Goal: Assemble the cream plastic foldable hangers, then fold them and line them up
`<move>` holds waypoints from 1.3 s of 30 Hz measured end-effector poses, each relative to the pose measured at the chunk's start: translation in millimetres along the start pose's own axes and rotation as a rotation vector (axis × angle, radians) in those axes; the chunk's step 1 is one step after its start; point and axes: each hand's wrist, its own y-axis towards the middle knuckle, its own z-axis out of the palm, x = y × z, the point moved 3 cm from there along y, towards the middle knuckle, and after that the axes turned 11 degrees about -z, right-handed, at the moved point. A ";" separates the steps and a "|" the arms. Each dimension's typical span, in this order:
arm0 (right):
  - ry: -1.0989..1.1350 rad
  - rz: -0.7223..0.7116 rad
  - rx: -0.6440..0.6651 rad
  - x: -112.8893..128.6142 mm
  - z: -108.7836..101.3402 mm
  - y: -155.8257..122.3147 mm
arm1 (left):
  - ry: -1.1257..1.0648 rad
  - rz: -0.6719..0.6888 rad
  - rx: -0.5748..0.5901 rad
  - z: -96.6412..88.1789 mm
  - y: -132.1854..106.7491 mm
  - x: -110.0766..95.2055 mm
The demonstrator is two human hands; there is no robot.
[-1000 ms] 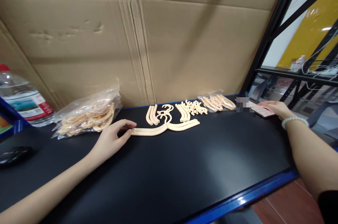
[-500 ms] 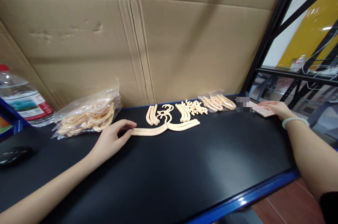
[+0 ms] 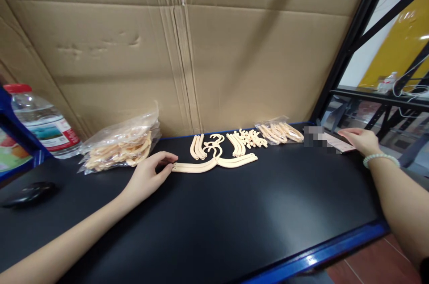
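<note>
My left hand (image 3: 150, 176) rests on the table with its thumb and curled fingers at the left tip of a cream folding hanger (image 3: 197, 168), which lies flat with both curved arms spread and its hook towards the back. At the far right, my right hand (image 3: 363, 142), with a pale bead bracelet at the wrist, has its fingers at the near end of a flat pink phone (image 3: 337, 142); part of the phone is blurred out. Behind the hanger lie loose curved arms (image 3: 197, 146), more curved arms (image 3: 236, 144), loose hooks (image 3: 214, 139) and a heap of small cream pieces (image 3: 253, 138).
A clear bag of cream parts (image 3: 120, 148) lies left of the hanger, a smaller bag (image 3: 279, 132) at the back right. A water bottle (image 3: 47, 119) and black mouse (image 3: 28, 194) are far left. Cardboard (image 3: 268, 60) walls the back; a black rack (image 3: 355, 47) stands right.
The view has shifted slightly, so everything sits a little further right. My right hand has slid slightly rightward along the phone. My left hand stays at the hanger's tip.
</note>
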 end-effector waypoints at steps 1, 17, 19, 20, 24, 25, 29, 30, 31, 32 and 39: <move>-0.009 -0.002 -0.036 5.2 -2.4 -1.9 | -0.004 -0.009 -0.001 -0.3 0.2 0.2; 0.144 -0.971 0.553 296.8 97.6 -111.6 | 0.186 -0.138 0.197 18.8 53.7 -8.1; 0.096 -0.971 0.633 322.2 115.8 -128.0 | 0.240 -0.175 0.233 27.2 65.5 -9.7; 0.067 -0.949 0.661 332.3 124.0 -133.2 | 0.269 -0.205 0.241 31.5 71.3 -9.5; -0.058 -0.762 0.724 356.5 149.9 -137.8 | 0.389 -0.359 0.241 44.7 90.5 -3.9; -0.083 -0.712 0.741 359.2 154.6 -136.6 | 0.410 -0.393 0.244 46.5 93.8 -2.1; -0.121 -0.544 0.829 361.5 167.1 -128.9 | 0.455 -0.484 0.253 47.7 101.1 2.4; -0.112 -0.508 0.849 360.8 168.7 -127.0 | 0.457 -0.496 0.252 47.1 101.7 2.6; -0.096 -0.475 0.867 360.0 169.7 -125.3 | 0.456 -0.505 0.250 46.4 102.2 2.5; -0.072 -0.445 0.882 359.1 170.2 -123.6 | 0.450 -0.514 0.247 45.6 102.4 2.3; 0.251 -0.311 0.864 355.0 153.4 -115.4 | 0.261 -0.561 0.206 29.9 100.1 0.2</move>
